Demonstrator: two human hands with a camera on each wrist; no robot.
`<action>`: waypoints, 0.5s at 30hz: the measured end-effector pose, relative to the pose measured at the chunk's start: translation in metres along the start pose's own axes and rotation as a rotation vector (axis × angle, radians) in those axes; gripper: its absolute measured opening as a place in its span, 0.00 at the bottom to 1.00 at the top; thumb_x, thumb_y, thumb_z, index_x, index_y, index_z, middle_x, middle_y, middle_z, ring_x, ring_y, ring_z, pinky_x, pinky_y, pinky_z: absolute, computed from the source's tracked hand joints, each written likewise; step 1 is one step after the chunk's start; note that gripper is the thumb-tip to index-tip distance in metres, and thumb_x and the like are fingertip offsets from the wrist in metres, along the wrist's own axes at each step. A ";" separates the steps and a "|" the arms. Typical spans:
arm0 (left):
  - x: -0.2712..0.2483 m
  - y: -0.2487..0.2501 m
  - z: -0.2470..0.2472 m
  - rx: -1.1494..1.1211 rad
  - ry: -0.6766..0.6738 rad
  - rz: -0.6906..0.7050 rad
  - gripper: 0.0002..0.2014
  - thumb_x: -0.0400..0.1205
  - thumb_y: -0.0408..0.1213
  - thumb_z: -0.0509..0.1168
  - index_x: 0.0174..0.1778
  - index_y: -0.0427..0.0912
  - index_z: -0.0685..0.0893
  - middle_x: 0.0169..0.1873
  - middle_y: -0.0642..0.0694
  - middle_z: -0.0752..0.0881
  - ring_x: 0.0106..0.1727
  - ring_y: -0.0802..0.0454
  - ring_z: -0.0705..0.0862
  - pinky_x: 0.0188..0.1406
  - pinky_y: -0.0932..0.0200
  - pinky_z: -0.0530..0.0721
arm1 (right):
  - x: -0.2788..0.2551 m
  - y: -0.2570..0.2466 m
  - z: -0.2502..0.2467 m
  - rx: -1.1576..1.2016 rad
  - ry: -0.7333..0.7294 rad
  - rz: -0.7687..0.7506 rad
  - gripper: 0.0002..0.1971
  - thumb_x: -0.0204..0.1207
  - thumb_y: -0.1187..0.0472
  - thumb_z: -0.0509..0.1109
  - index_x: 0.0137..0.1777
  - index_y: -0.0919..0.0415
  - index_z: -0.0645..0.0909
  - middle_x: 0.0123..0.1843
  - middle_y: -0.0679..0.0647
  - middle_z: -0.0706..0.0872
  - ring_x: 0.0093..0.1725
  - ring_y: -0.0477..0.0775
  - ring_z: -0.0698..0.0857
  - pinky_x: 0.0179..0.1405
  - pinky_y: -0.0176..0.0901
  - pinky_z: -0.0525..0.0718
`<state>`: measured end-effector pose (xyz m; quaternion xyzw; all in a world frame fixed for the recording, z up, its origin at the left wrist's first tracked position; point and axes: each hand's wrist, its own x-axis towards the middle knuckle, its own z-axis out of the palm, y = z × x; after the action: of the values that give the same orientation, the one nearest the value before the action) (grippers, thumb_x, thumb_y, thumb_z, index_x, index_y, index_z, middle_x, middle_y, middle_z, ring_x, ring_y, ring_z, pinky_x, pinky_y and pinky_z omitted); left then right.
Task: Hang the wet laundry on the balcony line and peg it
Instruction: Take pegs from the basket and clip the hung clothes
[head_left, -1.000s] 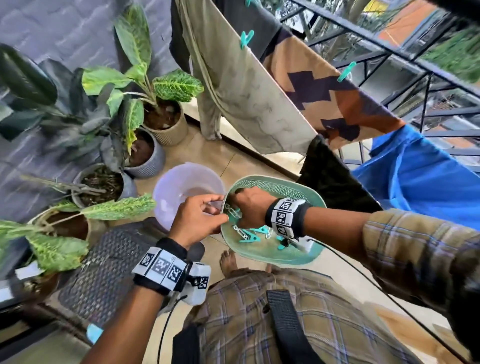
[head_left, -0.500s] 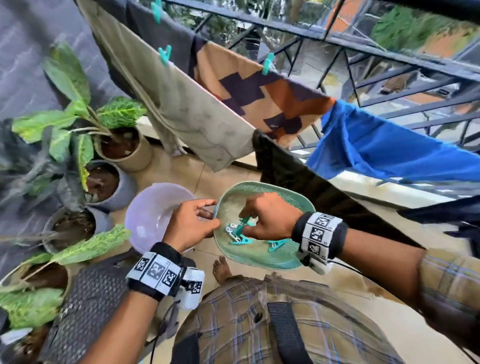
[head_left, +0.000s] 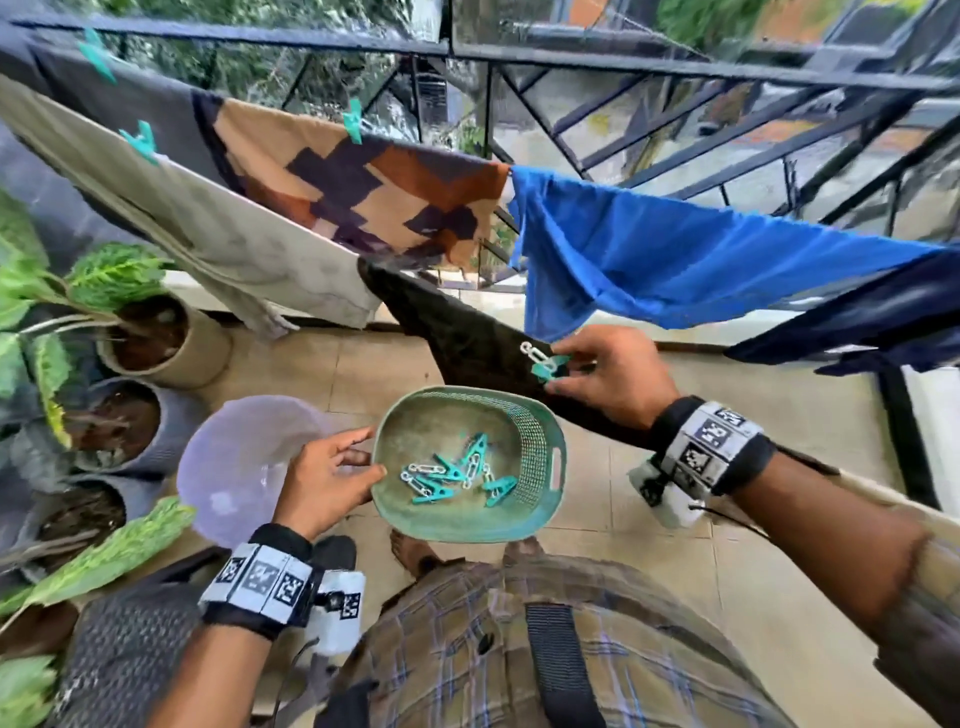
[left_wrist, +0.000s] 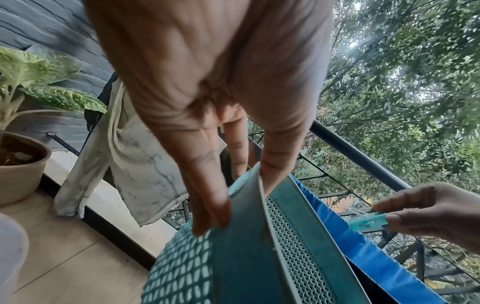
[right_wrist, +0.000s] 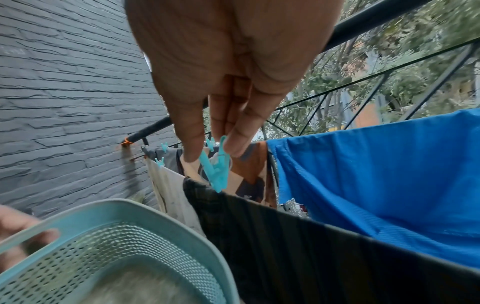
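Observation:
My left hand (head_left: 332, 467) grips the rim of a teal peg basket (head_left: 540, 415), thumb inside and fingers under it; the same grip shows on the basket (left_wrist: 285, 257) in the left wrist view. Several teal pegs (head_left: 457, 473) lie in it. My right hand (head_left: 602, 374) pinches a teal peg (head_left: 545, 366) over a black garment (head_left: 467, 343) on the near line; in the right wrist view the peg (right_wrist: 217, 166) hangs just above the garment's top edge (right_wrist: 285, 236). A blue cloth (head_left: 675, 260), a patterned brown cloth (head_left: 363, 187) and a beige cloth (head_left: 234, 234) hang behind.
A black balcony railing (head_left: 571, 52) runs beyond the lines. Potted plants (head_left: 145, 332) stand at the left by a grey wall (right_wrist: 64, 82). A pale lilac basin (head_left: 244, 467) sits on the tiled floor below my left hand. My bare foot (head_left: 415, 556) shows under the basket.
My right hand has lifted out of the basket with a peg and moved up to the right, to the black garment. My view has tilted upward; the left hand keeps holding the basket.

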<state>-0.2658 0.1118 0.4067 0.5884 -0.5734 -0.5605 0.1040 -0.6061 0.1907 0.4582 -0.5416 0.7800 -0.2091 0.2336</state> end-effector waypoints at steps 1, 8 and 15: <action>-0.001 0.000 0.005 -0.011 0.002 -0.009 0.25 0.72 0.26 0.78 0.65 0.46 0.87 0.37 0.43 0.88 0.44 0.45 0.88 0.49 0.37 0.91 | 0.001 0.008 -0.005 -0.006 0.008 0.025 0.18 0.62 0.52 0.86 0.51 0.54 0.92 0.42 0.54 0.91 0.43 0.57 0.88 0.48 0.54 0.85; -0.008 0.008 0.041 -0.038 0.038 0.010 0.26 0.74 0.21 0.75 0.67 0.42 0.85 0.40 0.43 0.87 0.43 0.49 0.86 0.46 0.45 0.91 | 0.022 0.057 -0.020 -0.121 -0.066 0.040 0.08 0.66 0.50 0.82 0.43 0.51 0.92 0.41 0.49 0.93 0.47 0.54 0.90 0.47 0.46 0.81; -0.013 0.006 0.068 -0.077 0.093 0.017 0.26 0.73 0.23 0.76 0.66 0.48 0.85 0.46 0.43 0.89 0.45 0.55 0.87 0.32 0.65 0.87 | 0.036 0.076 -0.019 -0.166 -0.116 0.027 0.05 0.61 0.56 0.84 0.33 0.52 0.91 0.34 0.47 0.91 0.40 0.49 0.88 0.41 0.33 0.70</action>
<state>-0.3182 0.1558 0.3949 0.6047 -0.5509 -0.5532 0.1577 -0.6851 0.1833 0.4243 -0.5596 0.7872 -0.1088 0.2354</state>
